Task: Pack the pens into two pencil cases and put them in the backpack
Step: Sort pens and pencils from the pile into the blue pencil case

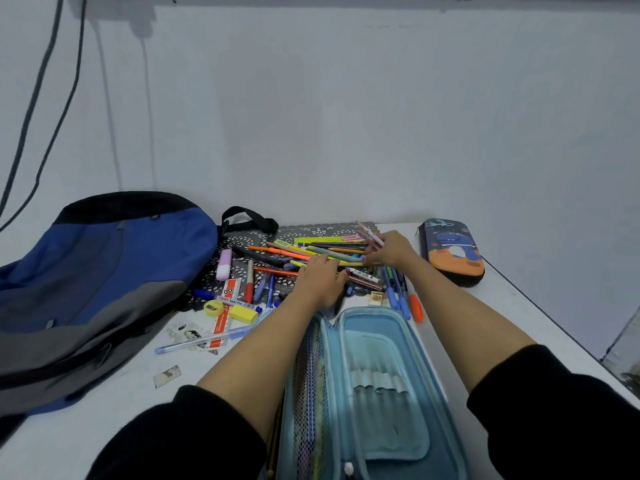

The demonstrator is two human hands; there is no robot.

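Note:
A heap of coloured pens and pencils [311, 252] lies on a dark lace mat at the table's far middle. My right hand [391, 251] grips a few pink and white pens [370, 235] lifted from the heap's right end. My left hand [320, 280] rests palm down on the heap; whether it holds a pen is hidden. An open light-blue pencil case [384, 386] lies just before me, its mesh flap at the left. A shut dark case with a dinosaur print [450, 251] sits at the far right. The blue and grey backpack [97, 282] lies at the left.
Loose items lie between backpack and blue case: a pink eraser [224, 265], a yellow sharpener [213, 307], a yellow highlighter [243, 313], a red-and-white ruler [224, 315], a clear blue pen [204, 341]. An orange marker [416, 307] lies right of the case. The table's right edge runs close by.

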